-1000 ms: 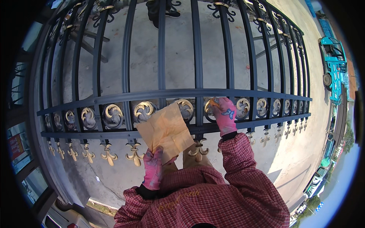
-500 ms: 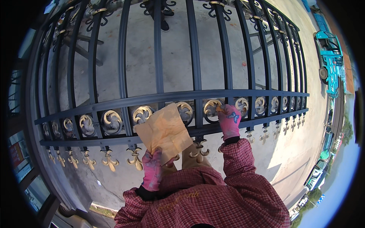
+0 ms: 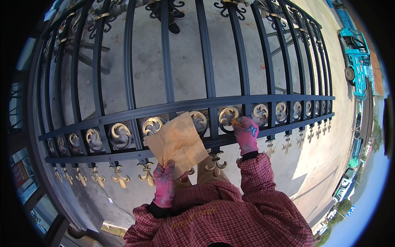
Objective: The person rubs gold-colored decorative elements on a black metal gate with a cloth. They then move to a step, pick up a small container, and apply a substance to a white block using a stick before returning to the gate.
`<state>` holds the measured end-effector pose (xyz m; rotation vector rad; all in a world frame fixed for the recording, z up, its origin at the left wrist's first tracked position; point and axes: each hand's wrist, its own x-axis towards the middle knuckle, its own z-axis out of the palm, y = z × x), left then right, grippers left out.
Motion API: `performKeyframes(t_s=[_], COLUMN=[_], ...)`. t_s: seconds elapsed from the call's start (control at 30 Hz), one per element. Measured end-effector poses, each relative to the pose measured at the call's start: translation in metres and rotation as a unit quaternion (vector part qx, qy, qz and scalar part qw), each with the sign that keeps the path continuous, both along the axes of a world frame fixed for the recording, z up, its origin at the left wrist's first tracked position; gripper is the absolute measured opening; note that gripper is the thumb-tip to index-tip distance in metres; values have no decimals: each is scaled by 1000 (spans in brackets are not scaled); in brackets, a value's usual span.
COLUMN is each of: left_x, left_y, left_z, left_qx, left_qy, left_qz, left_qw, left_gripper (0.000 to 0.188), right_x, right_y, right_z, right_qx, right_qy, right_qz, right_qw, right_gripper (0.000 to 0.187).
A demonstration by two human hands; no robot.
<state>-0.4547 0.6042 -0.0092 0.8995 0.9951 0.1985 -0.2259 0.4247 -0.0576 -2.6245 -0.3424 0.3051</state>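
My left hand (image 3: 164, 187), in a pink patterned glove, is closed on the lower edge of a creased sheet of brown paper (image 3: 175, 138). The paper has an orange-brown stain in its middle and covers part of the fence. My right hand (image 3: 247, 135), in a pink glove with a blue butterfly, pinches a small orange-brown wad (image 3: 236, 121). That wad is at the right side of a round gold scroll ornament (image 3: 227, 117), set between two dark rails of a metal fence panel (image 3: 164, 115). Whether it touches the gold is hard to tell.
Gold fleur-de-lis tips (image 3: 120, 177) stick out from the panel toward me. Dark trestle legs (image 3: 88, 59) show beneath the bars. Another person's dark shoes (image 3: 174, 27) are on the concrete at the far side. A turquoise three-wheeled truck (image 3: 356, 61) stands at the right.
My right hand has shifted slightly left and down, still with the wad at the same scroll. The left hand and paper are nearly still. The view has moved a little.
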Motion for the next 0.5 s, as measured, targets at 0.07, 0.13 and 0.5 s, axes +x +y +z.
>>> performKeyframes(t_s=[0.07, 0.13, 0.5], left_x=[3, 4, -15], left_y=[1, 0, -2], left_z=[5, 8, -8], left_qx=[23, 3, 19], left_qy=[7, 6, 13], left_qz=[-12, 1, 21], left_qw=[1000, 1000, 999], left_gripper=[29, 30, 25], right_x=[-2, 3, 12], right_y=[-3, -6, 23], right_z=[3, -5, -3], right_qx=[13, 65, -7], right_qy=[16, -15, -48], right_qz=[-23, -60, 137], right_qw=[1000, 996, 989], right_gripper=[13, 14, 25])
